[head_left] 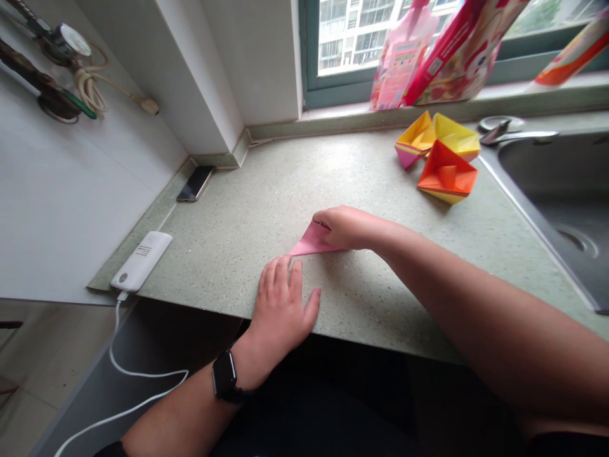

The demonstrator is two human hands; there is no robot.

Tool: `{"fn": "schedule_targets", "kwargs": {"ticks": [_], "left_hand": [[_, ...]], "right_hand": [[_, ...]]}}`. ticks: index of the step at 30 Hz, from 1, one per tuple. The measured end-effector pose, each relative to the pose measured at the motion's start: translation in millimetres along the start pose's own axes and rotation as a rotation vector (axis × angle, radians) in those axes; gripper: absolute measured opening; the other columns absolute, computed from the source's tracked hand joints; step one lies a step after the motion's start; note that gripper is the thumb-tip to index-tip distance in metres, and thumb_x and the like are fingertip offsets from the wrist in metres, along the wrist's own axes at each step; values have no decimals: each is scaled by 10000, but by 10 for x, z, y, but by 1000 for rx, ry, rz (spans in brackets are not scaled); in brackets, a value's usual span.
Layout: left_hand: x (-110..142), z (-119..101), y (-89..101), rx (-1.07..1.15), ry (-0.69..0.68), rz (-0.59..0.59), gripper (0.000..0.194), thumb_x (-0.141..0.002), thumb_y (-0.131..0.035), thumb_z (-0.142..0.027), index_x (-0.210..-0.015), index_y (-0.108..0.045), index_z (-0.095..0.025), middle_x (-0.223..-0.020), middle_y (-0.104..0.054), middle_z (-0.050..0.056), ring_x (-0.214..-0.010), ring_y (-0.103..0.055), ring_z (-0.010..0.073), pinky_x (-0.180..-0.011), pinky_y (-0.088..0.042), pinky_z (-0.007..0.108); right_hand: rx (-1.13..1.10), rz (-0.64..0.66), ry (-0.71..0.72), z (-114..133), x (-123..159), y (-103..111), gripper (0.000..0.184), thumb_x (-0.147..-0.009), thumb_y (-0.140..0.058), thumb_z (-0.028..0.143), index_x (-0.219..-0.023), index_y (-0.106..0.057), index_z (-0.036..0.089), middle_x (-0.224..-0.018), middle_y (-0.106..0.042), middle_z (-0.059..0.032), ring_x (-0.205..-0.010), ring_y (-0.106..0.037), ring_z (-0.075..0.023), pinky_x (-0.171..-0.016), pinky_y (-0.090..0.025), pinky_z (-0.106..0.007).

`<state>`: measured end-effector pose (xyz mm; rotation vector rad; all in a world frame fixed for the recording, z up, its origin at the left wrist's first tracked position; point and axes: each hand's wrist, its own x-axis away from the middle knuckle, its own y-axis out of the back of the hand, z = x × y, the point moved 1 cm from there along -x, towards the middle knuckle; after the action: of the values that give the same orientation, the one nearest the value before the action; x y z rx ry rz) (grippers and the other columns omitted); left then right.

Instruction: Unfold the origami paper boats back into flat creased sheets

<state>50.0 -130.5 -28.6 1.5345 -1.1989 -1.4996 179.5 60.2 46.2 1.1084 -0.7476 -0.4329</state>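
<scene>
A folded piece of pink paper lies on the counter in front of me, its pointed corner toward the left. My right hand is closed over its right part, the fingers curled down against it and hiding that side. My left hand rests flat on the counter near the front edge, fingers stretched out and thumb apart. Its fingertips are at the paper's pointed corner; whether they press on it I cannot tell. A black watch is on my left wrist.
Folded paper pieces stand at the back right: an orange one, a yellow one and an orange-yellow one. Beyond them is a sink. At left lie a phone and a white power bank with a cable.
</scene>
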Motion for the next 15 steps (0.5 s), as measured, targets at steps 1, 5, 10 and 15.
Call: {"fn": "schedule_targets", "kwargs": {"ticks": [1,5,10,15], "left_hand": [[3,0,7,-3,4,-4,562,-1030,-610,-386,-1498,-517,-89,-1497,-570,278,-1444,-521,454,-1204,-474,645],[29,16,69,-53,39,-23,548,-1013,-644,-382,-1454,-558,-69,-1531,-504,303,-1443,-506,469,-1189,-475,652],[46,42,110,-73,9,-36,482,-1029,-620,-352,-1425,-571,-82,-1500,-546,287,-1402,-539,449,-1167,-486,657],[12,52,74,-42,-57,-23,451,-1031,-585,-314,-1419,-561,-86,-1490,-592,258,-1416,-542,418,-1217,-449,640]], "right_hand": [[-1,1,-2,3,2,2,285,-890,-622,186,-1136,-766,173,-1054,-784,-110,-895,-669,-241,-681,-375,-320],[-7,7,-15,0,-5,0,289,-890,-627,193,-1143,-767,177,-1036,-781,-106,-882,-669,-237,-682,-376,-312],[-4,-4,-6,-13,-17,-12,291,-892,-631,184,-1152,-761,164,-1076,-782,-123,-899,-673,-251,-671,-371,-318],[-10,7,-18,12,2,-1,267,-916,-619,191,-1146,-753,163,-1046,-778,-113,-865,-659,-235,-657,-354,-314]]}}
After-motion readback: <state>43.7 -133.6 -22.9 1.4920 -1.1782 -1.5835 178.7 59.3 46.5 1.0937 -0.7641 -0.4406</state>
